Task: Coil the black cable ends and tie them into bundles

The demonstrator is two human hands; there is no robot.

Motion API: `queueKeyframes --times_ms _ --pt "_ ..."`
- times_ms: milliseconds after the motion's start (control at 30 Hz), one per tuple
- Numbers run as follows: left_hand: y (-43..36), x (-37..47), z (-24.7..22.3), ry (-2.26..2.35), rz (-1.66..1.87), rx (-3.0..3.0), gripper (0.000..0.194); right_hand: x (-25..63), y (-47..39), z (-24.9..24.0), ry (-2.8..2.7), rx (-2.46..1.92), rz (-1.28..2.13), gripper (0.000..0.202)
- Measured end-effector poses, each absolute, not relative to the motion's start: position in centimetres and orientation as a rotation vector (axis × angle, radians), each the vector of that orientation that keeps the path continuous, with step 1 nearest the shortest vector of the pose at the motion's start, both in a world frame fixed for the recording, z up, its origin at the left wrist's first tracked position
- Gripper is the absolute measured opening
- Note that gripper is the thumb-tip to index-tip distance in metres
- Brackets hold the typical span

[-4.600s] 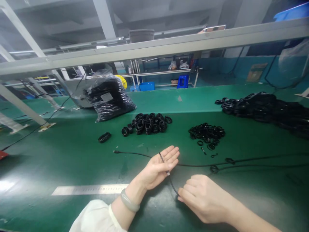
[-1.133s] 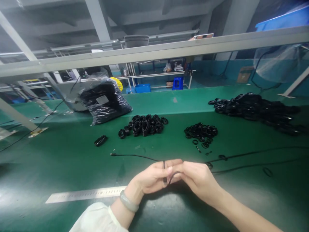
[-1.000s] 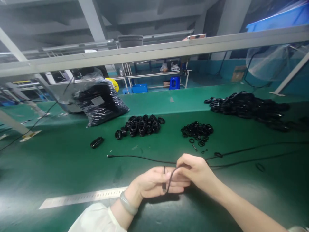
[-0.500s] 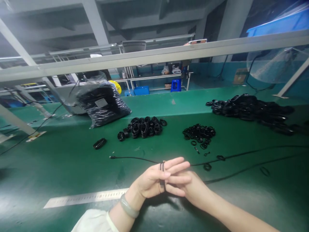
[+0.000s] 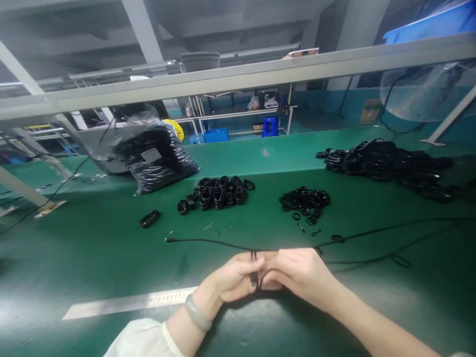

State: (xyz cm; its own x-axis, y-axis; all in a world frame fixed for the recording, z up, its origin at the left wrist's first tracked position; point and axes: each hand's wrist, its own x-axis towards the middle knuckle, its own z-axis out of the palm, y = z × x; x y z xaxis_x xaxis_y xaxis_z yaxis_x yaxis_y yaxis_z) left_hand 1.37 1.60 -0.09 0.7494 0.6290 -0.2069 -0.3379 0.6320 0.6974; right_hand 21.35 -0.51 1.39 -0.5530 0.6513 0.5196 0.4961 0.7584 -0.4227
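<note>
A thin black cable [image 5: 211, 242] is looped around the fingers of my left hand [image 5: 236, 277], and the thumb presses on the loops. Its plug end lies to the left on the green table. My right hand [image 5: 307, 272] is closed in front of the left fingers, pinching part of the cable beside the loops; it hides most of those fingers. More cable [image 5: 394, 228] stretches off to the right past small black rings.
Coiled black cables [image 5: 219, 193] stand in a group beyond my hands, and a single coil [image 5: 149, 218] lies to the left. Farther right are a pile of small black rings [image 5: 305, 201] and a large black heap [image 5: 383, 166]. A plastic bag [image 5: 159, 158] and a ruler strip [image 5: 126, 302] are leftward.
My right hand has come from behind the left fingers to their front and closed around the cable. The left fingers, spread before, are now mostly covered.
</note>
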Motion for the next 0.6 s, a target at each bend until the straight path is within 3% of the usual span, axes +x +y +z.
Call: queueKeyframes --times_ms 200,300,400,600 --pt "0.6 1.8 0.0 0.296 0.273 0.767 0.049 21.9 1.0 1.2 -1.938 -0.995 0.647 0.019" --pt "0.7 1.5 0.6 0.298 0.424 0.764 0.043 21.4 1.0 0.7 -1.863 -1.042 0.793 0.012" --pt "1.5 0.8 1.5 0.33 0.623 0.726 0.039 20.5 0.2 0.2 -1.909 -1.068 0.837 0.023" --pt "3.0 -0.1 2.4 0.479 0.843 0.653 0.04 19.0 -2.4 0.3 -2.31 -1.031 0.69 0.019"
